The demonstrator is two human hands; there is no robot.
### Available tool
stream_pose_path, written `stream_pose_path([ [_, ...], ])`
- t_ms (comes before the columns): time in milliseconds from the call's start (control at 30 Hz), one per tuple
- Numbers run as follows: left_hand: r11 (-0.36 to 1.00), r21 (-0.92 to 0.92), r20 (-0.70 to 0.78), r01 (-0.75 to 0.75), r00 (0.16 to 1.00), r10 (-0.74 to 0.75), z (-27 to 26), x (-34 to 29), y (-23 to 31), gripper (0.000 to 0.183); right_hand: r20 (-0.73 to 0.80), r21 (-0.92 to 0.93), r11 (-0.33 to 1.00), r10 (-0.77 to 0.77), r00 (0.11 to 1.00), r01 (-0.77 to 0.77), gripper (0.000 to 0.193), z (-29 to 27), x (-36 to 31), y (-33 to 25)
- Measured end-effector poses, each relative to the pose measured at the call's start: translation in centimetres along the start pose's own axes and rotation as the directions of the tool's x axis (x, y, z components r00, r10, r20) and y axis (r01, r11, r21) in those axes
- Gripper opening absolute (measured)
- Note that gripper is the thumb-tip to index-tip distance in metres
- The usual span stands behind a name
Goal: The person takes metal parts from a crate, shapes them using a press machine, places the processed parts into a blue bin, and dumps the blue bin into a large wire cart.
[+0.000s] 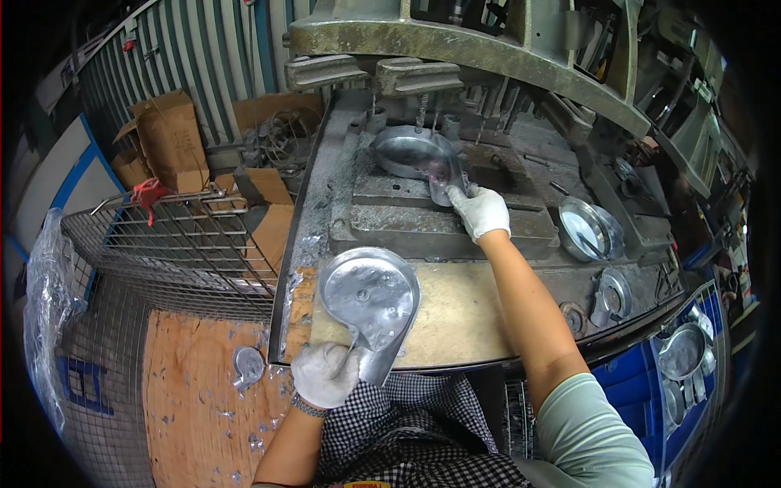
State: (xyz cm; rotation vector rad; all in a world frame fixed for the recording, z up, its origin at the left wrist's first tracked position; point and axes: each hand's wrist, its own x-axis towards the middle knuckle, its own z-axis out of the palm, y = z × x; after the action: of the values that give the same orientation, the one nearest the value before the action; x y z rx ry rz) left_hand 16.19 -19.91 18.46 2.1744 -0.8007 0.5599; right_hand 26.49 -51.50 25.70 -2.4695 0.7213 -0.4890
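Note:
My left hand (325, 375), in a white glove, grips a snail-shaped grey metal casting (370, 297) by the edge near its spout. This casting is tilted above the light board at the bench's front edge. Farther off, my gloved right hand (484, 213) is closed round the spout end of a second metal casting (415, 154). That one rests on the steel fixture (390, 192), round part to the far left. Several drill bits (422, 110) hang down close above it. Fingers of the right hand partly cover its spout.
Overhead spans a heavy machine frame (464, 41). To the right stand a metal bowl (579, 230) with a tool in it and a loose casting (612, 294). A blue crate (634, 378) holds more castings. On the left are a wire cage (171, 236) and cardboard boxes (171, 138).

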Motion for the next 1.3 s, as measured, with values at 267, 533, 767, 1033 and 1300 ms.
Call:
stream_pose_path([
  [267,0.992,-0.126,-0.065,-0.004,0.998,-0.004,0.3,-0.9,-0.5,0.01,0.108,-0.044,0.998,-0.048,0.993,0.053,0.067,-4.4,-6.9,2.2],
  [533,0.862,-0.365,0.218,-0.351,0.868,0.446,2.5,-0.3,10.1,0.003,0.198,0.828,0.551,-0.107,0.974,-0.108,0.06,-8.8,-19.9,8.6],
  [767,0.78,-0.572,0.325,-0.253,0.803,0.499,5.3,0.7,14.8,0.003,-0.689,0.584,0.794,0.373,0.621,0.171,0.058,-26.8,-27.6,21.9],
  [1033,0.873,-0.487,0.446,-0.036,0.849,0.283,5.5,-0.7,12.5,0.009,-0.866,0.274,0.958,0.209,-0.455,-0.08,0.065,-41.7,-32.5,34.2],
  [1300,0.905,-0.425,0.491,0.035,0.848,0.198,4.8,-1.0,11.3,0.012,-0.648,0.579,0.814,0.438,-0.623,-0.03,0.054,-48.1,-32.0,42.1],
])
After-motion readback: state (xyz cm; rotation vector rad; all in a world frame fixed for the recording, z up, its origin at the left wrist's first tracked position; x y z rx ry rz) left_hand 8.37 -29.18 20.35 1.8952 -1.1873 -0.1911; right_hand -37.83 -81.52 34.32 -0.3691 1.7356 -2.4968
